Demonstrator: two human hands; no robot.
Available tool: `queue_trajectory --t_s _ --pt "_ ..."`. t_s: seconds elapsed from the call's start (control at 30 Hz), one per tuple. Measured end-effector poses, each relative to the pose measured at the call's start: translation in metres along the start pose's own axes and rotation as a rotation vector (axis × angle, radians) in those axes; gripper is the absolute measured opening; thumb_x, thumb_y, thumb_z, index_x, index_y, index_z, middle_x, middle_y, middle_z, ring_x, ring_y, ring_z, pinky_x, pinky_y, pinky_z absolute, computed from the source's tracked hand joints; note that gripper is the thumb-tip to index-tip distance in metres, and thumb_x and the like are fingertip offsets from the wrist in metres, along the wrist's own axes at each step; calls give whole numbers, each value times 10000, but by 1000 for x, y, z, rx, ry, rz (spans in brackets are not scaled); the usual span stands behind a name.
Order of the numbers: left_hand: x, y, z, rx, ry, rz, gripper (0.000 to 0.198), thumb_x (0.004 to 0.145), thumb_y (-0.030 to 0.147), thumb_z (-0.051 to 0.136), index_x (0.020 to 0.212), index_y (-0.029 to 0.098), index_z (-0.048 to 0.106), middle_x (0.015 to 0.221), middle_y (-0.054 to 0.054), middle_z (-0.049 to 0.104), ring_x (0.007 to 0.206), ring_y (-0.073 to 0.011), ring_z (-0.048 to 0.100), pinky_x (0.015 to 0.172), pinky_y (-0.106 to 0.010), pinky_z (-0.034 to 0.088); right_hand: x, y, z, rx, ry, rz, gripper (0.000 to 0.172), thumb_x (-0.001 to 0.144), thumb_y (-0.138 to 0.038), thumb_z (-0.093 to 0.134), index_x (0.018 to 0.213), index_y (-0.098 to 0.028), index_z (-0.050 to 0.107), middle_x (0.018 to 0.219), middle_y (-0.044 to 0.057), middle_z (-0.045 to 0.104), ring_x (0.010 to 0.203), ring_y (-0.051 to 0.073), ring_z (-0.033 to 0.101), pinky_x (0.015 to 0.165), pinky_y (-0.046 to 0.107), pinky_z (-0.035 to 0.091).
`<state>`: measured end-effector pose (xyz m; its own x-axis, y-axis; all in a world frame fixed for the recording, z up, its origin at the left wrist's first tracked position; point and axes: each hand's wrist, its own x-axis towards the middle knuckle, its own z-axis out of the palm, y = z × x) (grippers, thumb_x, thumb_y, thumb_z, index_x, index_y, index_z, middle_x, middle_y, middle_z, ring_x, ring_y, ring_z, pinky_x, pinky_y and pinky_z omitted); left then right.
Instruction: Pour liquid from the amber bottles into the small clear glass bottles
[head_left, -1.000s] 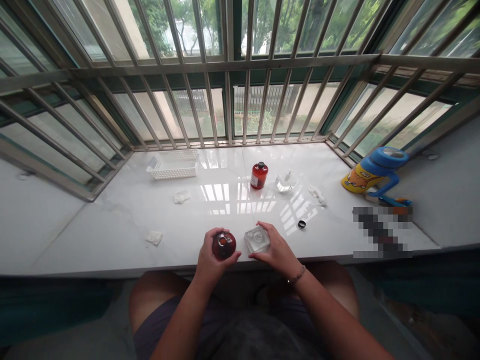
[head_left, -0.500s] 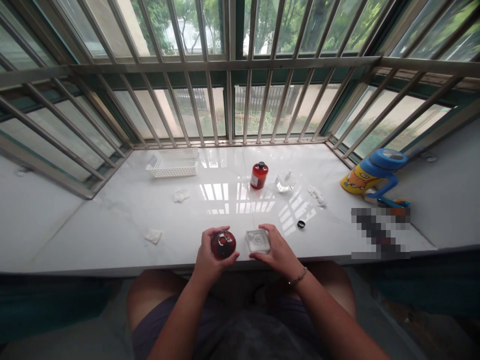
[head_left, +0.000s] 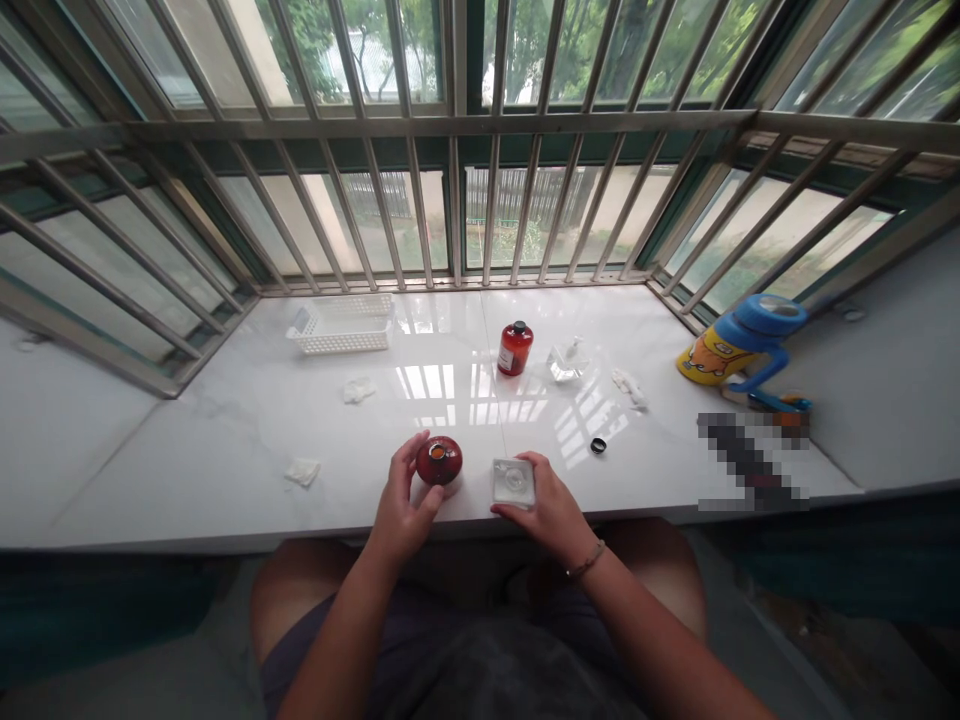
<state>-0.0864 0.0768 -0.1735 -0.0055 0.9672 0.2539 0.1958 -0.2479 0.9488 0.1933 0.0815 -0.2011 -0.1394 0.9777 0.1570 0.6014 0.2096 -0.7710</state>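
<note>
Spreading left grip [head_left: 401,495] around amber bottle [head_left: 439,461]; right grip [head_left: 544,502] flat on glass dish [head_left: 514,482].

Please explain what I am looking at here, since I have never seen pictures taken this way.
There is no machine here: these are a person's own bare hands, seen from a camera worn on their head, looking forward and down. They are at a polished white stone window ledge with metal bars beyond it. The left hand is against a round dark-red bottle, and the right hand rests on a square clear glass dish. Farther off stand a red bottle with a black cap and a white plastic basket.
</note>
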Motion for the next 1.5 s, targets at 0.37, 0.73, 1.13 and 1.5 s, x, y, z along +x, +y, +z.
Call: queue_trajectory --t_s 0.37,0.73,1.13,1.5 --pt "13 29 29 170 174 -118 631 842 440 890 1379 268 606 1411 -115 682 1262 -319 704 1106 -517 581 -4 -3 -5 6 -26 -75 757 880 -464 848 1494 -278 445 1443 145 613 1363 361 626 1172 552 534" --pt "15 26 27 195 58 -55 808 838 434 888 1514 263 481 1525 -138 611 1395 -323 631 1189 -511 519 -2 -6 -8 108 -69 72 718 821 -456 881 1411 -271 514 1348 93 690 1210 313 707 1070 486 576" --pt "-12 20 29 61 142 -152 839 647 441 1029 1330 275 571 1402 -104 690 1317 -331 685 1150 -521 549 -9 -8 -11 254 12 77 690 807 -454 896 1380 -285 551 1392 99 664 1221 303 705 1082 510 604" --pt "-20 24 36 74 144 -149 721 740 391 955 1354 280 596 1432 -104 688 1288 -313 703 1134 -495 557 -6 -7 -4 65 133 144 685 782 -507 888 1321 -260 546 1266 103 700 1147 330 721 1012 501 602"
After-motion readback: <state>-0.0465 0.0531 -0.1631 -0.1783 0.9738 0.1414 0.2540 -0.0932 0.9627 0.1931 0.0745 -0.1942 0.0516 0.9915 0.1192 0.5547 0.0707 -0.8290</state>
